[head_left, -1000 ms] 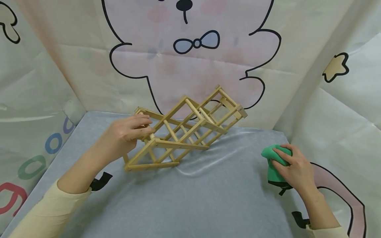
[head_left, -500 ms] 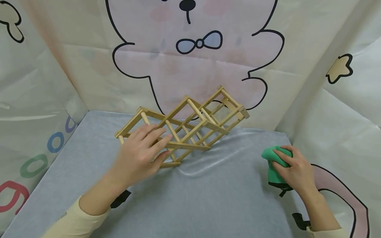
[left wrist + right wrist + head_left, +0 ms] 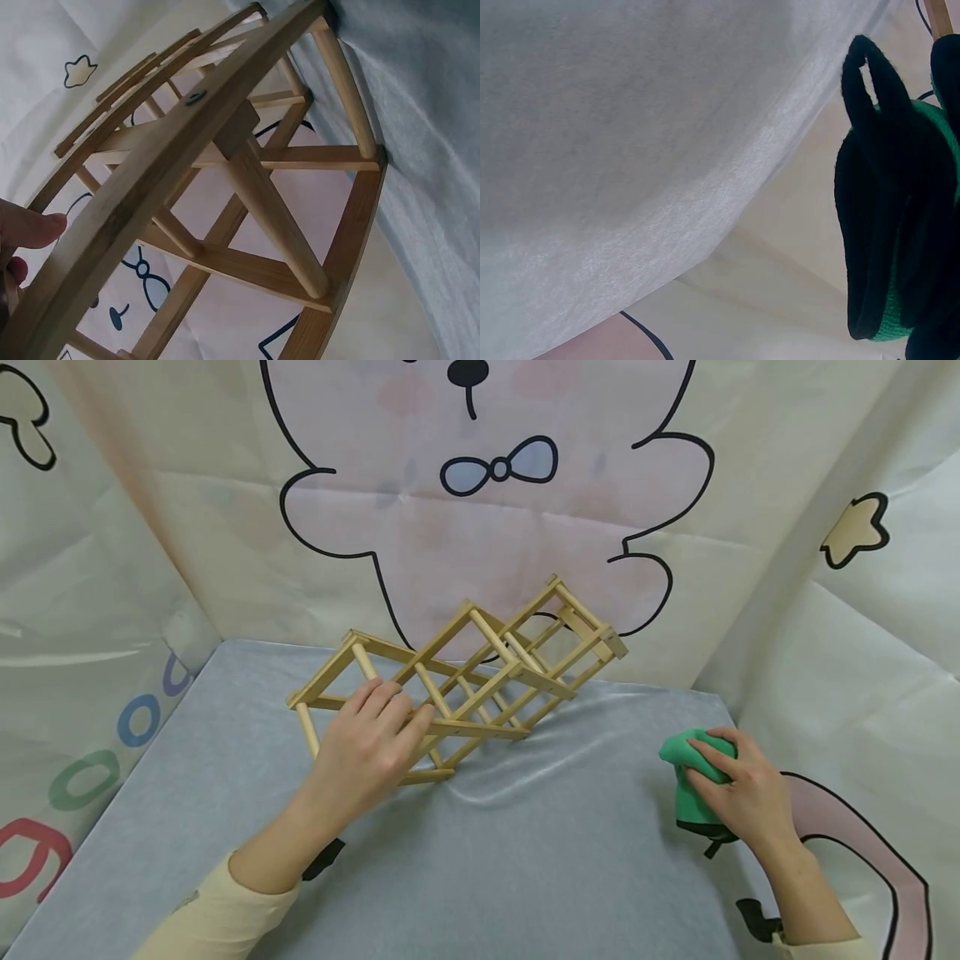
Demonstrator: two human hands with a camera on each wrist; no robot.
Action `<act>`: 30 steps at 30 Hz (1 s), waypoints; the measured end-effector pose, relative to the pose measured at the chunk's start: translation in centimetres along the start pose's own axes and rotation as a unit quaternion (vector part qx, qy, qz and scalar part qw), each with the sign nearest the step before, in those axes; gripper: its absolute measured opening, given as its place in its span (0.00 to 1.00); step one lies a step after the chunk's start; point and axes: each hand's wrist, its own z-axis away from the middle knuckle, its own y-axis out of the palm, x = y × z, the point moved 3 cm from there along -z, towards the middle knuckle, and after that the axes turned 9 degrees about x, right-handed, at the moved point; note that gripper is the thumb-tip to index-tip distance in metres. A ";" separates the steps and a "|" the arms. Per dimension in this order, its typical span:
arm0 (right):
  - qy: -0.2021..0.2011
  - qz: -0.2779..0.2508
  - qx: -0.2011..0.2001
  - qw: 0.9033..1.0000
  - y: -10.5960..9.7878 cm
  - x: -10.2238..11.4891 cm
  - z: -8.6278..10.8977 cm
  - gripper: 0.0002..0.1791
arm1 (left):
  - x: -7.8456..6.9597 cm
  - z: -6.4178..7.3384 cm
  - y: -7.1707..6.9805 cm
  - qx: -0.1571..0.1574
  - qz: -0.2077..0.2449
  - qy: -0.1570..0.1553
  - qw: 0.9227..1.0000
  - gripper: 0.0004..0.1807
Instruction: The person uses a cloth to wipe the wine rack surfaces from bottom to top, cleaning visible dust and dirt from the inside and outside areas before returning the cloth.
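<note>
A folding wooden lattice rack of slats and round rods stands tilted on the blue-grey cloth, its right end raised. My left hand is at the rack's near left part, its fingers bent over a bar. In the left wrist view the thumb lies by a long wooden slat, and most of the hand is out of frame. Off to the right, my right hand grips a bunched green cloth with dark edging. The right wrist view shows the cloth's dark loop; the fingers cannot be made out there.
A blue-grey cloth covers the table, wrinkled beside the rack. Printed hangings enclose it, with a bear backdrop behind, a left curtain and a right curtain. The rack's raised right end is near the backdrop.
My left hand has left the rack's upper left corner, moved right and toward me, and now bends over its near part. Rack, right hand and green cloth stay nearly still.
</note>
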 end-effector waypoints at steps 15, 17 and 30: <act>0.016 -0.005 0.004 1.000 -0.3 -0.3 0.4 0.19 | 2.2 0.4 0.3 -0.103 0.078 0.046 0.990 0.13; 0.018 -0.004 0.004 1.000 -0.5 -0.4 0.5 0.20 | 2.7 0.5 0.4 -0.116 0.081 0.060 0.988 0.12; 0.038 0.005 0.008 0.999 -0.8 -0.6 1.0 0.26 | 5.8 0.5 1.0 -0.159 0.135 0.135 0.969 0.12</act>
